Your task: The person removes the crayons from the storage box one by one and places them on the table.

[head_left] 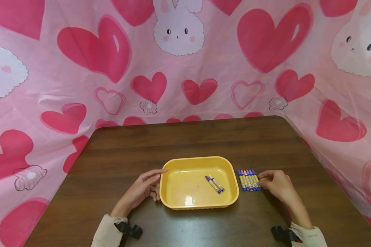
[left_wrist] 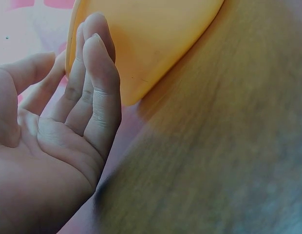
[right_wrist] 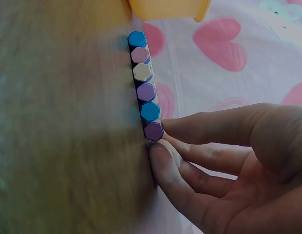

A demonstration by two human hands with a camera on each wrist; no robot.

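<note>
In the head view, a yellow tray (head_left: 201, 205) sits on the table with two crayons lying inside it, one purple (head_left: 212, 184) and one pale orange (head_left: 216, 183). My left hand (head_left: 142, 188) is at the tray's left wall, fingers loosely extended, the index finger over the rim. To the right of the tray, several crayons (head_left: 246, 180) lie side by side in a flat row, with blue, pink, cream and purple ends. The fingertips of my right hand (head_left: 277, 185) pinch the purple crayon (right_wrist: 154, 131) at the row's right end.
The dark wooden table (head_left: 185, 140) extends behind and around the tray. A pink cloth (head_left: 204, 65) with hearts and rabbits hangs behind it and along both sides. Each wrist wears a black strap with a small camera (head_left: 136, 232).
</note>
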